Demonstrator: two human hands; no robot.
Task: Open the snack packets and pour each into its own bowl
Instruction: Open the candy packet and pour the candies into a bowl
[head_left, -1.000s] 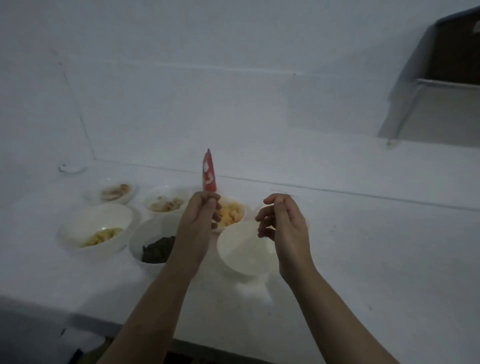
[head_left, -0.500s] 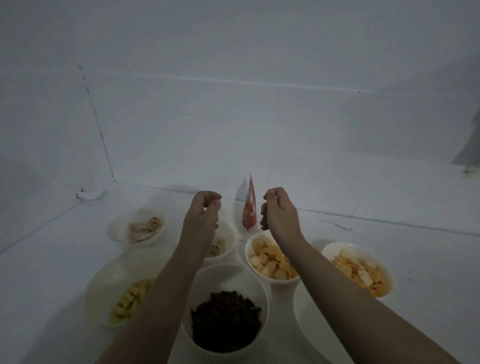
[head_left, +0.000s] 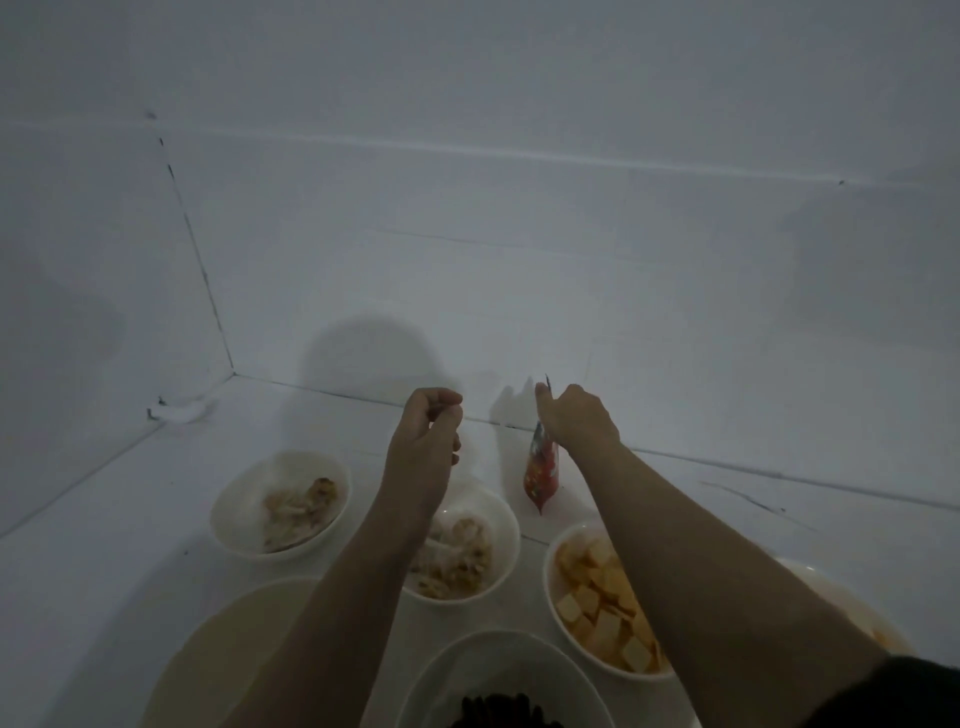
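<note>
The right hand (head_left: 576, 418) pinches the top of a red snack packet (head_left: 541, 475), which hangs down from the fingers above the white worktop (head_left: 779, 545), just beyond a bowl of orange-yellow square crackers (head_left: 602, 608). The left hand (head_left: 428, 431) is raised beside it, well apart from the packet, with its fingers curled in and the fingertips drawn together (whether they pinch some small scrap cannot be told in the dim light). Below the left forearm sits a white bowl of pale, lumpy snack pieces (head_left: 467, 561), and to its left another white bowl with similar pale pieces (head_left: 283, 506). Nearest the camera, a bowl holding something dark (head_left: 498, 686) is partly cut off by the lower edge, and a large pale bowl (head_left: 228, 654) lies at lower left. At far right, the rim of one more bowl (head_left: 852, 608) shows behind the right forearm. White walls meet in a corner behind.
</note>
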